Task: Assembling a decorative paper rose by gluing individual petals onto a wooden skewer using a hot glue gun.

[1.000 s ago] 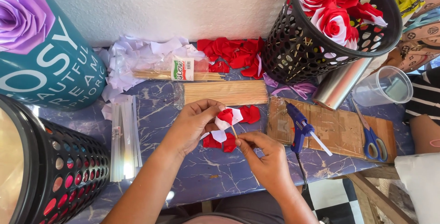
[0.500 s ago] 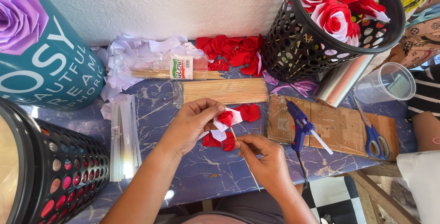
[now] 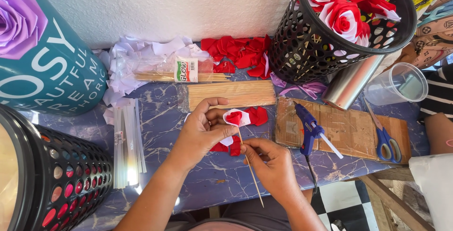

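My left hand (image 3: 203, 132) pinches a small red and white paper rose bud (image 3: 236, 117) at the top of a thin wooden skewer (image 3: 251, 174). My right hand (image 3: 270, 165) grips the skewer's shaft just below the bud. Loose red and white petals (image 3: 257, 115) lie on the blue marbled table (image 3: 160, 132) right under and beside the hands. A bundle of bare skewers (image 3: 231, 94) lies just beyond the hands.
A blue glue gun (image 3: 309, 127) and scissors (image 3: 384, 139) rest on a cardboard sheet (image 3: 349, 127) to the right. A black mesh basket (image 3: 325, 37) of finished red and white roses stands at the back right. Another black basket (image 3: 56, 183) and glue sticks (image 3: 126, 146) are at left, a teal box (image 3: 47, 70) behind.
The camera has moved in closer. Both hands have turned the bud on the skewer, and a white petal now wraps around the red centre.
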